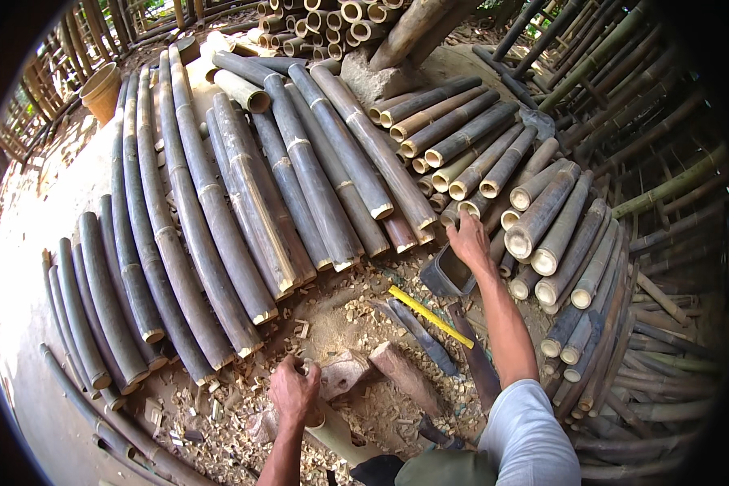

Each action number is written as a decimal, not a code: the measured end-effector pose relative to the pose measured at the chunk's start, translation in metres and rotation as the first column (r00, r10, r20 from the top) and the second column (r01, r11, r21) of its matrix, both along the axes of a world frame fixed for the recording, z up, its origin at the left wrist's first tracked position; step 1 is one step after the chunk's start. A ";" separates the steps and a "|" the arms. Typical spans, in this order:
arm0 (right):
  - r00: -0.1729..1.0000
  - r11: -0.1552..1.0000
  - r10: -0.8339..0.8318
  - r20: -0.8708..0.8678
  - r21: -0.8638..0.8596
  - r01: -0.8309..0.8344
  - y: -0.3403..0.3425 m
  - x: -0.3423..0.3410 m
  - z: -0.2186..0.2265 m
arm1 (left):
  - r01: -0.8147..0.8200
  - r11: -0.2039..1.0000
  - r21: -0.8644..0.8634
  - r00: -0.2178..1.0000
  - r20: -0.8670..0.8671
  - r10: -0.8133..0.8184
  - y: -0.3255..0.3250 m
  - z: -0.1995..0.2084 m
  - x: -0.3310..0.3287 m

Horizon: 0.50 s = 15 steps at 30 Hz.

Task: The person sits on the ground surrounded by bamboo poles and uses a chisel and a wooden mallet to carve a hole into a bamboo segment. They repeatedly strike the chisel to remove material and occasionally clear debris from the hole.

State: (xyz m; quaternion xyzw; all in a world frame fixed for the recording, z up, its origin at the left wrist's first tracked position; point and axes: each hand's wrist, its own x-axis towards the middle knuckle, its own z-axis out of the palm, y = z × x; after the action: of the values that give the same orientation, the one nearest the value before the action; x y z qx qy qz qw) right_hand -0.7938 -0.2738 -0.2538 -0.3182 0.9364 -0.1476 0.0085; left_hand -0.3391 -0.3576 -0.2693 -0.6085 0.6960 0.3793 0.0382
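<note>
My right hand (470, 240) reaches to the stacked bamboo on the right, its fingers closed at the rim of a cut bamboo piece (472, 207). Down at the lower middle, my left hand (293, 390) is curled into a fist beside a wooden block (344, 373); what it holds, if anything, is hidden. Just below that fist, a pale bamboo tube (338, 439) slants toward my lap. Between my arms lie a yellow measuring strip (431, 316), a dark long blade (421, 336) and a rough log piece (403, 377). A black plastic container (445, 275) sits under my right wrist.
Long dark bamboo poles (190, 202) lie in rows ahead and left. Shorter cut pieces (559, 235) are stacked at right, and more (332, 23) at the back. Wood chips (219, 405) litter the ground. A tan bucket (101, 91) stands far left; a post on a stone base (373, 79) rises behind.
</note>
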 end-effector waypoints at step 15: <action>0.902 0.991 0.125 -0.414 0.020 -0.129 -0.079 -0.074 -0.004 | 0.160 0.984 -0.082 0.987 -0.019 -0.162 0.002 -0.020 0.008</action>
State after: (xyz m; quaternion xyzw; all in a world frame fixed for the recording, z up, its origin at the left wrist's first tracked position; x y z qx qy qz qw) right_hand -0.8680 -0.3531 -0.2575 -0.4026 0.8936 -0.0796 -0.1819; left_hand -0.3307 -0.3554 -0.2893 -0.5465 0.7580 0.3542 0.0354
